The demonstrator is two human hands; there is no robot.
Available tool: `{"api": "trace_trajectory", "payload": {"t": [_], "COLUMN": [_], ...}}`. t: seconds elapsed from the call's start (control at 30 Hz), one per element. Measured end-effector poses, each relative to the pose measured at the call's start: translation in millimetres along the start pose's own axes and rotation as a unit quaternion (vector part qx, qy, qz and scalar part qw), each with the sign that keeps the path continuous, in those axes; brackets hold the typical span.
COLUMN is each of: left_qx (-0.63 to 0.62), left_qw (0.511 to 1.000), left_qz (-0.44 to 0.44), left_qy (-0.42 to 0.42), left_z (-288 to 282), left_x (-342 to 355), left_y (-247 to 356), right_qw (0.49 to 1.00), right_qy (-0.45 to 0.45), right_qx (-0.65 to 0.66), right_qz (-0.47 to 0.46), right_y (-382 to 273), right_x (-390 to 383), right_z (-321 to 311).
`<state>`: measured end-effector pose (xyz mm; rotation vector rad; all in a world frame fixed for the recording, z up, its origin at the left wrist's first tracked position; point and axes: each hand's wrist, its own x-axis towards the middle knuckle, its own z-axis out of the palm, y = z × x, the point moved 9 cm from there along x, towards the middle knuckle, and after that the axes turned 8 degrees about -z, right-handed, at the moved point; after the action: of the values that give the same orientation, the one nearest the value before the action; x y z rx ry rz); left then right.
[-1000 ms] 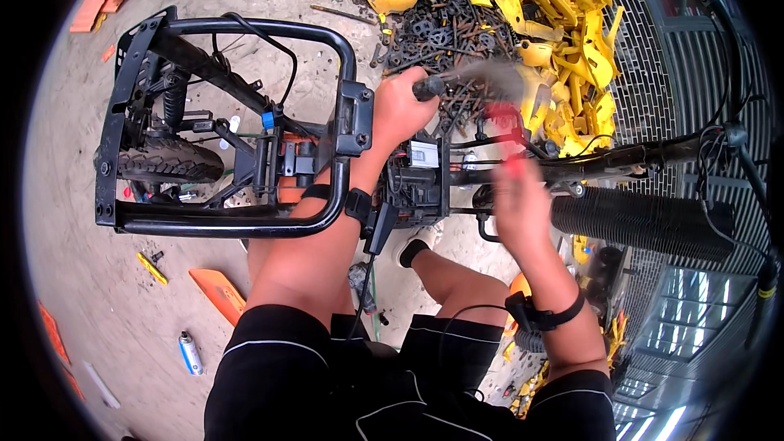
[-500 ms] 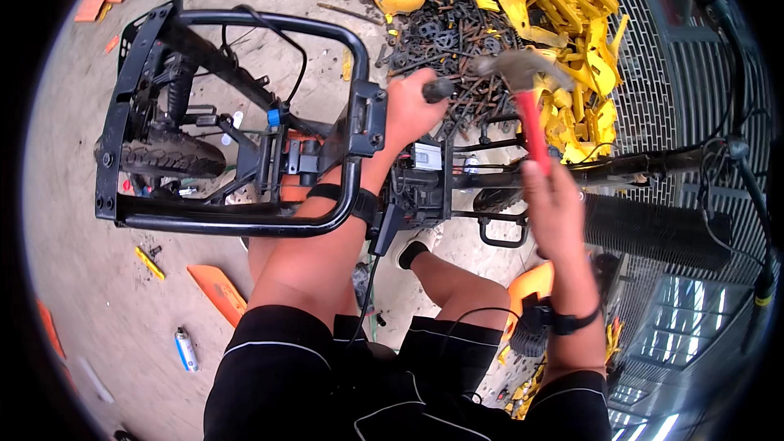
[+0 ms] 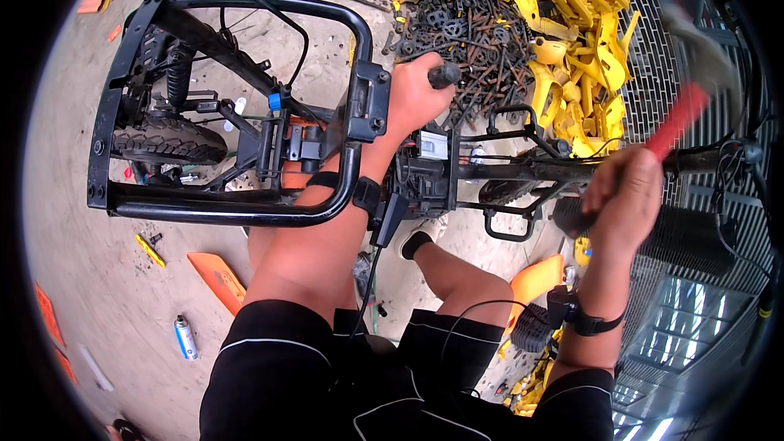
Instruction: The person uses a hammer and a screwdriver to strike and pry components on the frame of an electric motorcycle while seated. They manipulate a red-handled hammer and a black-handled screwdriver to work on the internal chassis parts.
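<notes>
My left hand (image 3: pixel 415 96) grips a dark round bar (image 3: pixel 445 75) that sticks up beside the black tubular frame (image 3: pixel 245 211) of a stripped scooter. My right hand (image 3: pixel 622 196) is raised to the right, shut on the red handle of a hammer (image 3: pixel 678 118); the hammer's head is blurred near the top right. The scooter's grey box part (image 3: pixel 425 167) and black stem (image 3: pixel 523 170) lie between my two hands. My bare knees and black shorts fill the lower middle.
A heap of rusty metal pieces (image 3: pixel 469 41) and yellow plastic panels (image 3: pixel 572 24) lies beyond the frame. A rear tyre (image 3: pixel 167 140) sits inside the frame. Orange panels (image 3: pixel 216 278), a small spray can (image 3: pixel 185 336) and a metal mesh fence (image 3: pixel 694 73) surround me.
My right hand has swung the hammer up and out to the right, away from the bar. My left hand has stayed on the bar.
</notes>
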<state>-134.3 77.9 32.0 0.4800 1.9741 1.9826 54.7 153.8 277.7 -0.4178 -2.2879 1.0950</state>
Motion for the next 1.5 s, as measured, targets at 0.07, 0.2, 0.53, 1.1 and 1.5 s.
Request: {"api": "trace_trajectory", "payload": {"t": [0.07,0.2,0.53,1.1,1.5], "left_qx": [0.005,-0.027,0.014,-0.012,0.021], "left_qw": [1.0,1.0,0.999,1.0,1.0], "left_qz": [0.011,0.0,-0.01,0.018,-0.003], "left_qy": [0.005,-0.012,-0.032,0.009,0.002], "left_z": [1.8,16.0,18.2,3.2,3.7], "left_x": [0.1,-1.5,-2.1,-2.0,-0.4], "left_y": [3.3,9.3,4.8,-1.0,-2.4], "right_qw": [0.999,0.94,0.939,0.972,0.969], "right_qy": [0.045,-0.111,-0.024,-0.048,-0.039], "right_qx": [-0.003,-0.322,-0.325,-0.184,-0.217], "right_qz": [-0.008,-0.012,-0.114,0.139,0.114], "right_y": [15.6,76.3,38.8,43.3,43.0], "right_x": [-9.8,-35.5,-34.6,-6.8,-8.2], "right_z": [0.2,37.3,12.0,17.2,0.3]}}
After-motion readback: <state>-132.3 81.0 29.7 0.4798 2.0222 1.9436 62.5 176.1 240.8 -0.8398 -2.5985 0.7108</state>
